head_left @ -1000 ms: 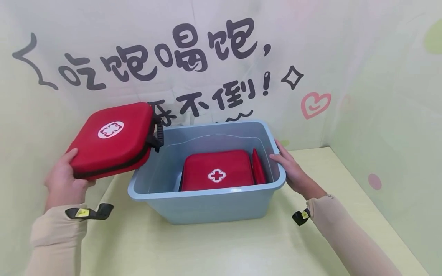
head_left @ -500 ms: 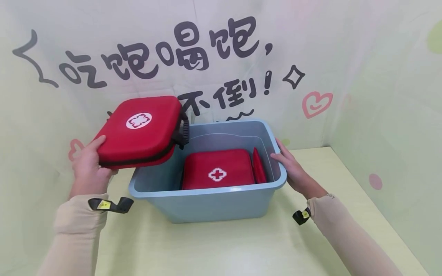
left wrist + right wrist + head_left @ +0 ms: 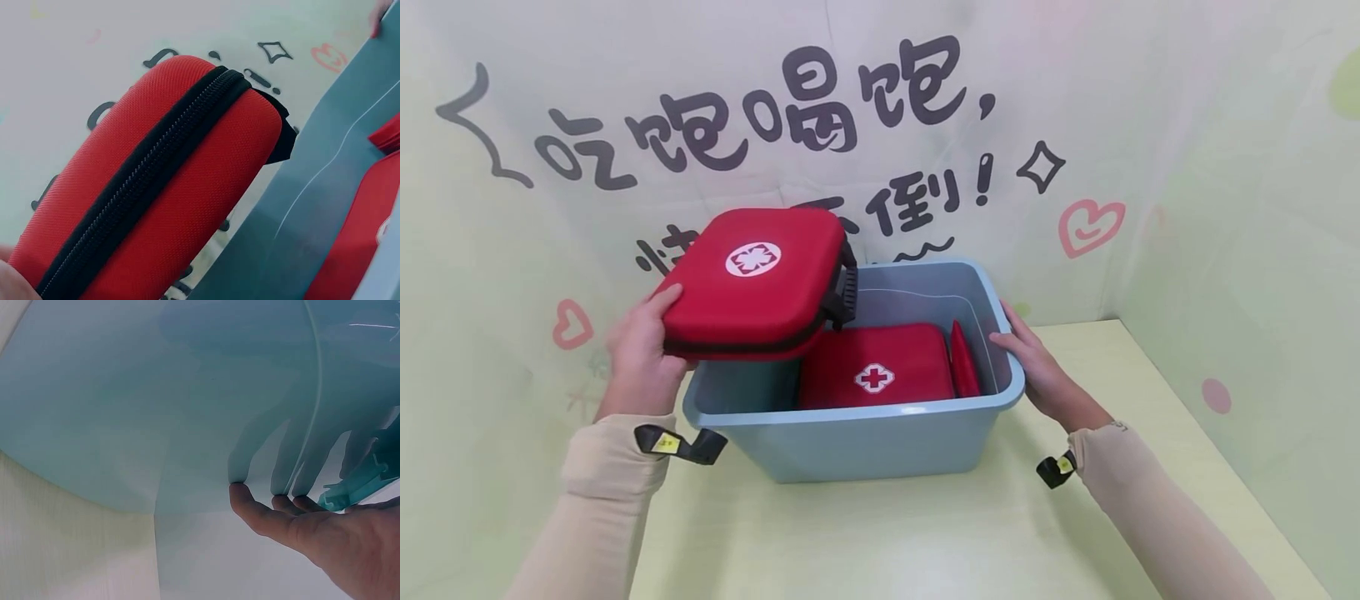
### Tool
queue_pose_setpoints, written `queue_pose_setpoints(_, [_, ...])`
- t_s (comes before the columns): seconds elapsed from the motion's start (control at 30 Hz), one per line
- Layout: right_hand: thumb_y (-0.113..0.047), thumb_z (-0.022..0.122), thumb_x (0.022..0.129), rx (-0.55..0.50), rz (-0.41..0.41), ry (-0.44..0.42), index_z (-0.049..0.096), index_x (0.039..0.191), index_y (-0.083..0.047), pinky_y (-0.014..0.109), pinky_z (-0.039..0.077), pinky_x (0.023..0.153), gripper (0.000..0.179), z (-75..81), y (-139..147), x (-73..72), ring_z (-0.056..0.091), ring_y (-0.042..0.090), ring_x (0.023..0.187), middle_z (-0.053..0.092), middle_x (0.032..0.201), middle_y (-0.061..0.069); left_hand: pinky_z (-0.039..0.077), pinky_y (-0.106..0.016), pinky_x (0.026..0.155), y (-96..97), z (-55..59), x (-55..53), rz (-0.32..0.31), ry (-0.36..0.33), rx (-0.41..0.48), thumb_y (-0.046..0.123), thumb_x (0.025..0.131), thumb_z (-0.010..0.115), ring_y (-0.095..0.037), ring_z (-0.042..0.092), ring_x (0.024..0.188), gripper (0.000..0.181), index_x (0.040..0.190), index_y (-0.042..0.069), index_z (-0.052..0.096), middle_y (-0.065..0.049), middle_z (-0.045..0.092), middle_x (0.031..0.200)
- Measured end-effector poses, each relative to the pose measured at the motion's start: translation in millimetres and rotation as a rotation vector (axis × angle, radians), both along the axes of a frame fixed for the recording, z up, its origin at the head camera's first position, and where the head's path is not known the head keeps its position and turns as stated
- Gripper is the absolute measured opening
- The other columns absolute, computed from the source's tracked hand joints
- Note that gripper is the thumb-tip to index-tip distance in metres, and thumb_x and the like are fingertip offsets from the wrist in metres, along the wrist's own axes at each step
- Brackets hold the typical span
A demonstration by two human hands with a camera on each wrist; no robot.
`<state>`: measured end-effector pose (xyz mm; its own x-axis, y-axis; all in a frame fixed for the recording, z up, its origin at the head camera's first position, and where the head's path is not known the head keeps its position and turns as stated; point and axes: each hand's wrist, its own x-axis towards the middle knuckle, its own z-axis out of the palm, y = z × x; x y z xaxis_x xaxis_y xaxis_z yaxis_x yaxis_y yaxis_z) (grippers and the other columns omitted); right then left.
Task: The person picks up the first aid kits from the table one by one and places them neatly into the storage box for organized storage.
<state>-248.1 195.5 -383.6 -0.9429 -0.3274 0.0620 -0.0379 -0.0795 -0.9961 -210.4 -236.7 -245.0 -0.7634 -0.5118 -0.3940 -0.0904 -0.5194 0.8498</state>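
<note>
My left hand (image 3: 642, 360) holds a red first-aid case (image 3: 741, 300) by its near left side, thumb on top. A white round emblem marks the lid, and a black handle sticks out at the right. The case hangs over the left part of a light blue plastic bin (image 3: 865, 446), apart from its floor. In the left wrist view, a black zipper (image 3: 144, 169) runs along the case's side. My right hand (image 3: 1037, 367) grips the bin's right rim; the right wrist view has its fingertips against the outer wall (image 3: 156, 394).
Inside the bin lies a red first-aid bag (image 3: 917, 354) with a white-edged cross. A thin red item (image 3: 964, 362) stands between it and the right wall. The bin rests on a pale table (image 3: 865, 533), close to a printed wall covering (image 3: 1075, 100).
The left hand has carried the red case rightward, from beside the bin to above its left part. The right hand stays on the rim.
</note>
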Motion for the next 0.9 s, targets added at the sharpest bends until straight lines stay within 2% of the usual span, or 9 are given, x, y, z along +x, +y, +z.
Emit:
queue_pose_setpoints(0.13, [-0.023, 0.042, 0.104, -0.003, 0.002, 0.0, 0.005, 0.161, -0.031, 0.066, 0.021, 0.114, 0.069, -0.5, 0.0, -0.1, 0.017, 0.041, 0.145, 0.011, 0.163, 0.013, 0.042, -0.035, 0.108, 8.1, -3.7, 0.0, -0.004, 0.033, 0.006, 0.026, 0.075, 0.088, -0.013, 0.035, 0.129, 0.069, 0.137, 0.033, 0.059, 0.011, 0.039, 0.145])
queue_pose_setpoints(0.33, [-0.022, 0.041, 0.104, -0.006, 0.003, -0.002, 0.004, 0.161, -0.03, 0.064, 0.022, 0.114, 0.068, -0.8, -0.1, 0.0, 0.017, 0.041, 0.145, 0.011, 0.163, 0.013, 0.042, -0.034, 0.108, 18.4, -8.6, -0.4, 0.0, 0.025, 0.0, 0.026, 0.075, 0.088, -0.014, 0.037, 0.129, 0.068, 0.137, 0.031, 0.06, 0.01, 0.042, 0.143])
queue_pose_setpoints(0.53, [-0.022, 0.041, 0.105, -0.009, 0.005, -0.001, 0.003, 0.161, -0.03, 0.064, 0.021, 0.114, 0.068, -0.6, 0.6, -0.3, 0.017, 0.04, 0.146, 0.01, 0.164, 0.012, 0.04, -0.038, 0.109, 31.0, -17.7, -1.0, -0.019, 0.032, -0.065, 0.024, 0.079, 0.085, -0.016, 0.038, 0.129, 0.062, 0.137, 0.026, 0.063, 0.005, 0.043, 0.146])
queue_pose_setpoints(0.7, [-0.021, 0.041, 0.105, -0.015, 0.007, -0.01, 0.004, 0.161, -0.029, 0.063, 0.022, 0.115, 0.068, -0.2, 0.2, -1.3, 0.018, 0.04, 0.145, 0.011, 0.164, 0.012, 0.042, -0.037, 0.107, 39.9, -23.7, 0.5, -0.019, 0.032, -0.098, 0.025, 0.08, 0.085, -0.017, 0.041, 0.128, 0.06, 0.135, 0.025, 0.063, 0.003, 0.044, 0.147])
queue_pose_setpoints(0.9, [-0.019, 0.04, 0.104, -0.026, -0.006, -0.011, 0.003, 0.162, -0.028, 0.06, 0.02, 0.116, 0.069, 1.0, 0.9, -1.6, 0.017, 0.038, 0.146, 0.009, 0.165, 0.012, 0.043, -0.037, 0.106, 53.7, -26.8, 2.9, -0.072, 0.024, -0.136, 0.026, 0.083, 0.082, -0.018, 0.042, 0.126, 0.058, 0.136, 0.025, 0.062, 0.002, 0.045, 0.143])
